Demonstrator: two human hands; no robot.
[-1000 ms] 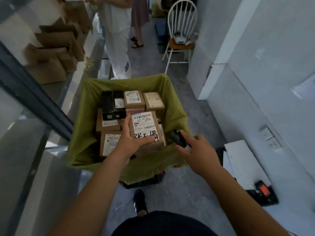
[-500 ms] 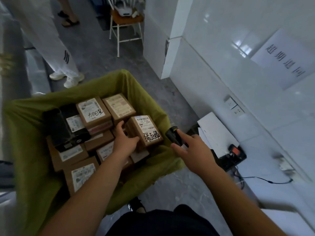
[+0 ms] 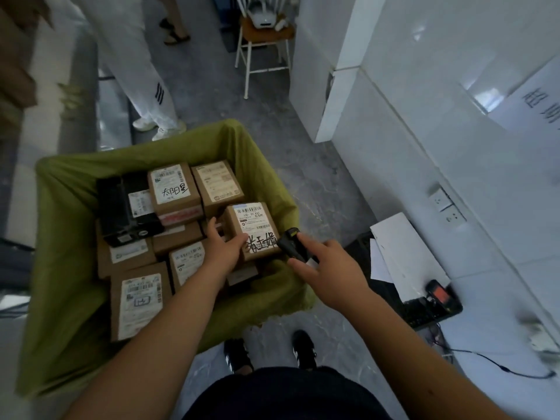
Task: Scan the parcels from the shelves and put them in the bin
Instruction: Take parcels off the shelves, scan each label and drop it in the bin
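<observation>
Head view shows your green-lined bin point(image 3: 69, 237) packed with boxes. Your left hand point(image 3: 225, 248) grips the labelled parcel point(image 3: 253, 230) at the bin's right side. Your right hand point(image 3: 327, 275) holds the black scanner point(image 3: 291, 244) beside it.

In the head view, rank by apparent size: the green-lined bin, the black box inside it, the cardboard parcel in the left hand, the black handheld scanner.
1. Green-lined bin, by far.
2. Black box.
3. Cardboard parcel held by the left hand; it looks only slightly smaller than the black box, so this order is unsure.
4. Black handheld scanner in the right hand.
</observation>
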